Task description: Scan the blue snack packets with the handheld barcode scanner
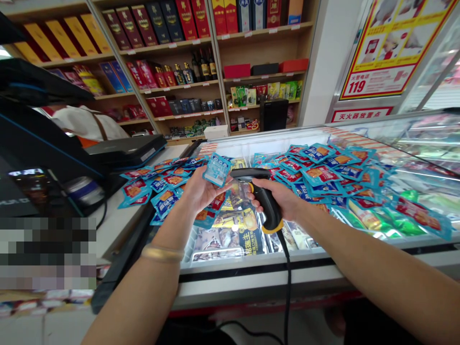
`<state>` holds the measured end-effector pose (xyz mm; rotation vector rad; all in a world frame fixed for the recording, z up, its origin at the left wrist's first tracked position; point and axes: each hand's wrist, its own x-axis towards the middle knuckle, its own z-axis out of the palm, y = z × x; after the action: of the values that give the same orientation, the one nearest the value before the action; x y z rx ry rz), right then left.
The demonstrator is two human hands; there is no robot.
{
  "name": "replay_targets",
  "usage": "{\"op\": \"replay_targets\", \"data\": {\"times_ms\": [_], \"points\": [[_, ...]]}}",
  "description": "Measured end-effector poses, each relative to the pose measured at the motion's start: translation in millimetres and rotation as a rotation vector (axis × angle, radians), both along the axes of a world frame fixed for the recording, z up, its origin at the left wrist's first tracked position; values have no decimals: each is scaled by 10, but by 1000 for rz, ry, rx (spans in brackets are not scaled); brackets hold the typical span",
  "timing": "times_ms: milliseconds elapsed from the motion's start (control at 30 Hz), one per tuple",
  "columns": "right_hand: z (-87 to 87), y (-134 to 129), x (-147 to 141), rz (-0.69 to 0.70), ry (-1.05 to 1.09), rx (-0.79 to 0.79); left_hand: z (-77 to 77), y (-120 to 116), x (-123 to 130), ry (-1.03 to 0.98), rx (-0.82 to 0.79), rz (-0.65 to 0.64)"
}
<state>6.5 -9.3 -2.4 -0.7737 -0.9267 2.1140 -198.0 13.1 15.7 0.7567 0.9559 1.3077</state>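
The left hand [200, 194] holds a flat, light-blue plastic packet [217, 169], seemingly by its lower edge, at ten o'clock from the black-and-yellow, pistol-shaped scanner [266, 207] around which the right hand [283, 197] curls its fingers; glossy blue-and-red packets [321, 175] lie heaped at two o'clock.

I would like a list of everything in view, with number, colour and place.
freezer: 1, white, centre
scanner: 1, black and yellow, above freezer
cable: 1, black, below scanner
packet: 1, light blue, left of scanner
loose packets: many, blue and red, both sides
bagged goods: many, mixed, inside freezer
shelves: several, pale brown, back
boxes: many, mixed, on shelves
bottles: several, mostly dark, on shelves
poster: 1, yellow and red, upper right
sign: 1, red and white, below poster
machines: several, black, left
bracelet: 1, gold, left forearm
left hand: 1, holding packet
right hand: 1, holding scanner
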Motion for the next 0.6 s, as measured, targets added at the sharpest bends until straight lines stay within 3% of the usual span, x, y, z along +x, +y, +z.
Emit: {"op": "replay_targets", "data": {"times_ms": [367,500,600], "points": [[26,-7,-16,18,-7,-9,-49,-4,16,40,24,52],[143,2,78,-64,49,-4,-138,30,126,257,168,111],[235,6,320,-184,70,17,-147,73,335,547,338,72]]}}
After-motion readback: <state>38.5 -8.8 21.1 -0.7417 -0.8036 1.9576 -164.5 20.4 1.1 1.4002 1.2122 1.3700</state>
